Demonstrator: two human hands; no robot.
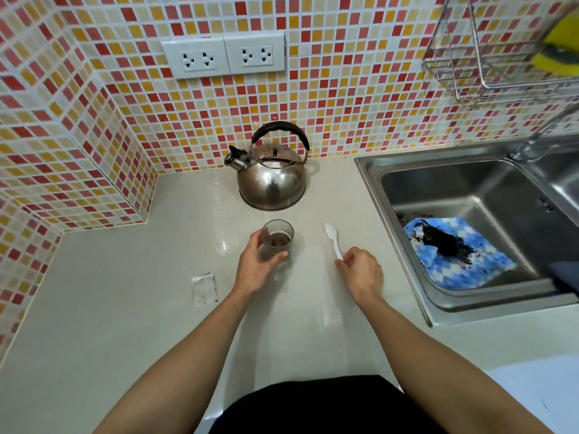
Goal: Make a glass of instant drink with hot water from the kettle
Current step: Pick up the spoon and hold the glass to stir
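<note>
A clear glass [277, 238] with brown powder at its bottom stands on the pale counter [125, 308]. My left hand [257, 267] is wrapped around its near left side. A white plastic spoon [332, 239] lies on the counter to the right of the glass, bowl pointing away. My right hand [360, 272] pinches the near end of its handle. A steel kettle [271, 175] with a black handle stands behind the glass near the wall, spout to the left. An empty clear sachet [204, 289] lies left of my left arm.
A steel sink [463, 170] is set into the counter on the right, with a blue and white cloth [488, 261] in it. A tap [539, 142] rises behind it. A wire rack [488, 57] with a yellow sponge hangs top right. Two sockets [224, 56] sit on the tiled wall.
</note>
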